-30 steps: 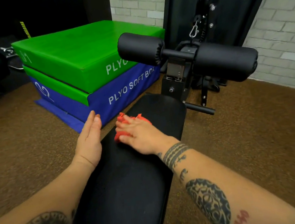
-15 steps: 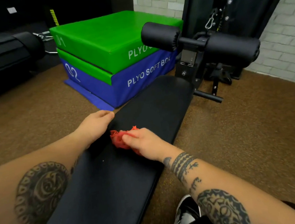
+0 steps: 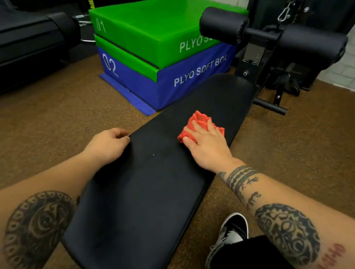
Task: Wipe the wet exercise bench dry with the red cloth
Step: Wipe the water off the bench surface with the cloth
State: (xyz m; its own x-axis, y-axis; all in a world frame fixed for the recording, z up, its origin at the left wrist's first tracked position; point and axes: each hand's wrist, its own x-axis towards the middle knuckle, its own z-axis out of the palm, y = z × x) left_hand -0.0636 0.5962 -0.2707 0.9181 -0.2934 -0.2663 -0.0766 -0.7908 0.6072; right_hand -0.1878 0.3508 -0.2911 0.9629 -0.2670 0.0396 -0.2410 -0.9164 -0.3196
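The black padded exercise bench [image 3: 139, 197] runs from the lower left toward the upper right of the head view. A crumpled red cloth [image 3: 197, 121] lies on its right side, past the middle. My right hand [image 3: 207, 146] presses flat on the cloth, fingers spread over it, covering its near part. My left hand [image 3: 108, 145] rests on the bench's left edge with its fingers curled over the rim. No wet marks can be made out on the dark pad.
Stacked green [image 3: 158, 25] and blue [image 3: 187, 75] plyo soft boxes stand just beyond the bench's left side. Black foam rollers [image 3: 311, 46] on a frame rise at the far end. Brown carpet [image 3: 37, 129] surrounds the bench. My shoes [image 3: 231, 232] stand near its right side.
My right hand has slid the red cloth from the bench's left part across to its right side and farther up. My left hand has stayed gripping the left edge.
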